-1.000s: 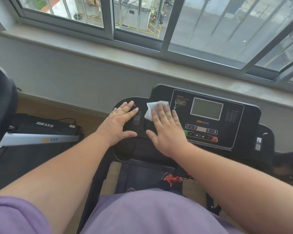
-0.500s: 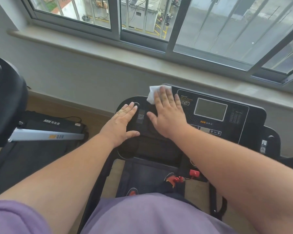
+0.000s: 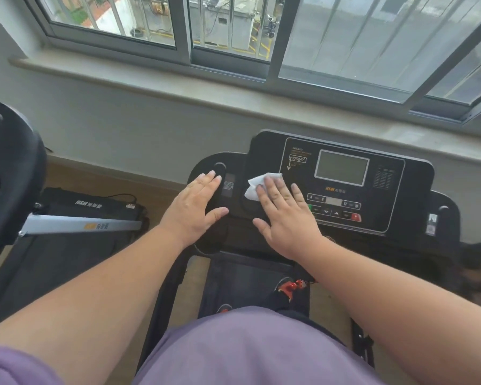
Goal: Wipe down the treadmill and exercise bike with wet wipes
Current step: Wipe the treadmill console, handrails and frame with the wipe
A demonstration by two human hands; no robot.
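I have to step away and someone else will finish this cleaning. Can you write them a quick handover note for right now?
Left hand: flat, fingers straight, resting on the left end of the treadmill console, holding nothing.
Right hand: flat, pressing the wet wipe onto the console left of the display screen.
Done: cannot tell which parts are already clean.
Left: screen, button row, right end, remaining treadmill parts, then the exercise bike.
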